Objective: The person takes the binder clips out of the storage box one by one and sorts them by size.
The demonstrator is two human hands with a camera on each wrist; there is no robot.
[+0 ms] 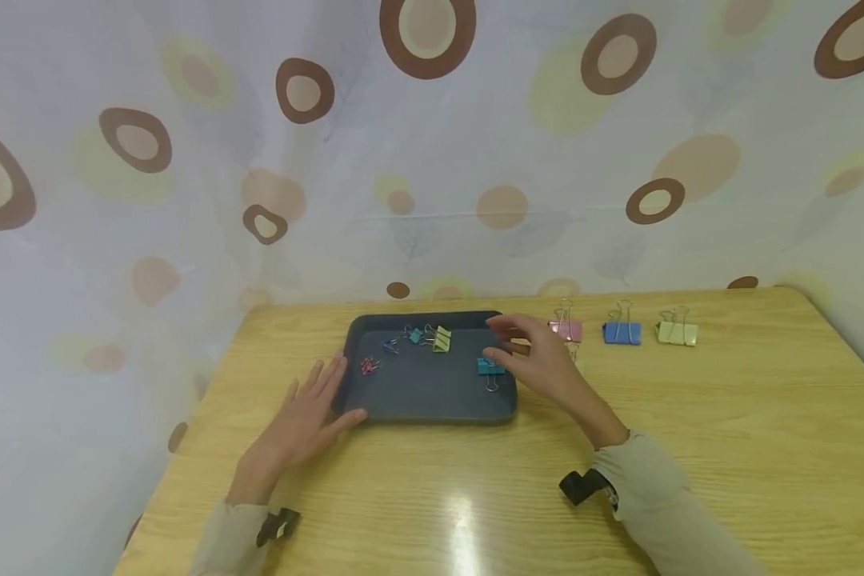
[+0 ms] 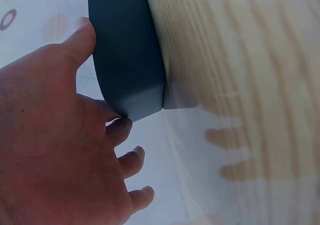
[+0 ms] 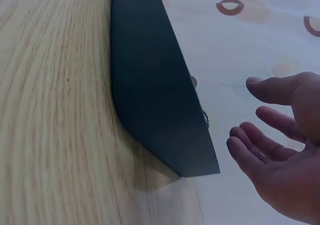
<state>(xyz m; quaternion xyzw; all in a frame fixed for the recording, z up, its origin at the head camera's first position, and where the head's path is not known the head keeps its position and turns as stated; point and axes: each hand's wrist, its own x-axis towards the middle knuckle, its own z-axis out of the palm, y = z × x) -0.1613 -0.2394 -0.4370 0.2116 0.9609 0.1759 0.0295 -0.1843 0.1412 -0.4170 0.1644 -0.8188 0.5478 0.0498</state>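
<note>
a: what carries it all?

b: a light wooden counter filling the lower half of the frame, its grain running left to right, with a bright glare low at the centre.

a: and straight on it?

b: a dark grey tray sits at the centre. right of it, in a row toward the upper right, lie a pink binder clip, a blue binder clip and a pale yellow binder clip. the left hand lies flat on the counter at the tray's lower left corner.
</note>
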